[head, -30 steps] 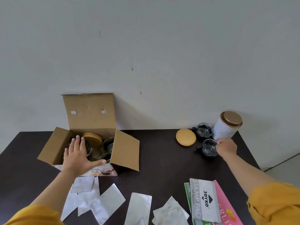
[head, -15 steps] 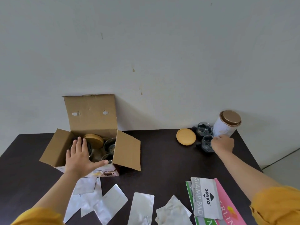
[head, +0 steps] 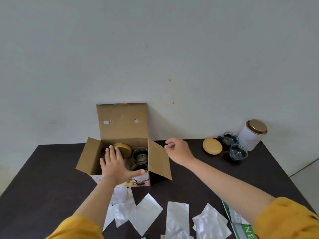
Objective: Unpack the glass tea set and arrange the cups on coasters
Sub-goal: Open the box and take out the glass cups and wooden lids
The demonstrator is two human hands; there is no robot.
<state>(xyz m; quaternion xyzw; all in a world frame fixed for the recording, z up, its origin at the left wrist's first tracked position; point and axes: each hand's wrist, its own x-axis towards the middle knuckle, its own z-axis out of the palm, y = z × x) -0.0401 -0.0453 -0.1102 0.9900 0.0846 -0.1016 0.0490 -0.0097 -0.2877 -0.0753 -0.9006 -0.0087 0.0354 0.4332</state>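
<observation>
On the dark worktop (head: 51, 183) my left hand (head: 114, 165), grip spread flat, steadies the open box (head: 120, 128). I count two glass cups (head: 140, 154) inside and two cups (head: 238, 151) unpacked near one bare coaster (head: 212, 146). My right hand (head: 178, 150) hovers beside the box, loosely curled, empty. Roughly halfway, I judge.

Two bare forearms in view, both hands bare, nothing worn on fingers or wrists as far as visible. Left hand (head: 115, 165) and right hand (head: 177, 150) show no gloves. Mustard-yellow sleeves pushed up near the elbows: left sleeve (head: 76, 229), right sleeve (head: 286, 219); fabric soft, bunched, creased at the cuffs, plain, no print
</observation>
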